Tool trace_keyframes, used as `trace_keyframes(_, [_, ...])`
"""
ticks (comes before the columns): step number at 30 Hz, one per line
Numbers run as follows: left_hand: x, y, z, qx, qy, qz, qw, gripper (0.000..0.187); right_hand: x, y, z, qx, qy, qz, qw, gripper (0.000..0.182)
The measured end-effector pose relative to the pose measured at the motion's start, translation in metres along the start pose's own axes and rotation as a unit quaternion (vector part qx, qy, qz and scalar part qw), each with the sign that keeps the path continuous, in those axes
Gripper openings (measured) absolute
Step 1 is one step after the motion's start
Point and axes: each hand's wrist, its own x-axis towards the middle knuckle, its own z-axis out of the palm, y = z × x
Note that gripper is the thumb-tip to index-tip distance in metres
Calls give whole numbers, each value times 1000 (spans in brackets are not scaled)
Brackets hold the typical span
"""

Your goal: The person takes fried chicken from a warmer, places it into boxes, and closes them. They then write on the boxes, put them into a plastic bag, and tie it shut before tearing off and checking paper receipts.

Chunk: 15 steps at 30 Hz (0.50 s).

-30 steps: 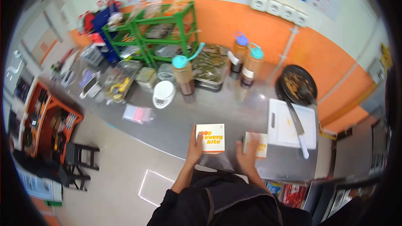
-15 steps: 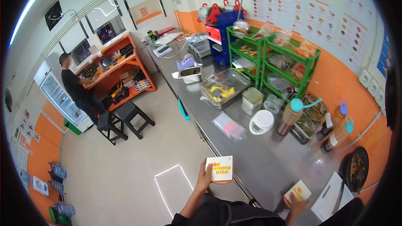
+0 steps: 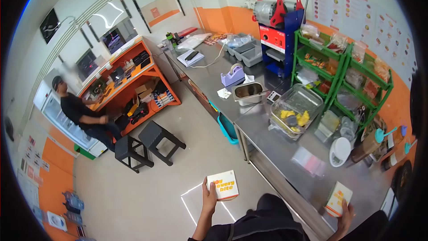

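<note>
Two boxes: one per hand, carried.
Left hand (image 3: 208, 197): fingers grip box (image 3: 225, 185) upright, 6 o'clock.
Right hand (image 3: 344, 208): fingers clasp second box (image 3: 338, 198) over counter (image 3: 285, 151), 5 o'clock.

1. The left hand (image 3: 208, 197) is raised in front of the body, thumb up along one side and fingers wrapped behind, closed in a grip
2. The left forearm rises bare from a dark sleeve at the bottom edge, nearly upright
3. The right hand (image 3: 344, 209) is held out low to the right, fingers curled shut in a grip
4. Both arms are spread well apart
</note>
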Motion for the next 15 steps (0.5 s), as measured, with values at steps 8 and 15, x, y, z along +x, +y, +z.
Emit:
trace_keyframes(8, [163,41,-42,-165,99,26,981,53,43,2,390,-134,-368,-11,920,57])
trace_keyframes(15, [337,104,-99,-165,176,61,969,56,72,100,688,-88,-522,10,848,56])
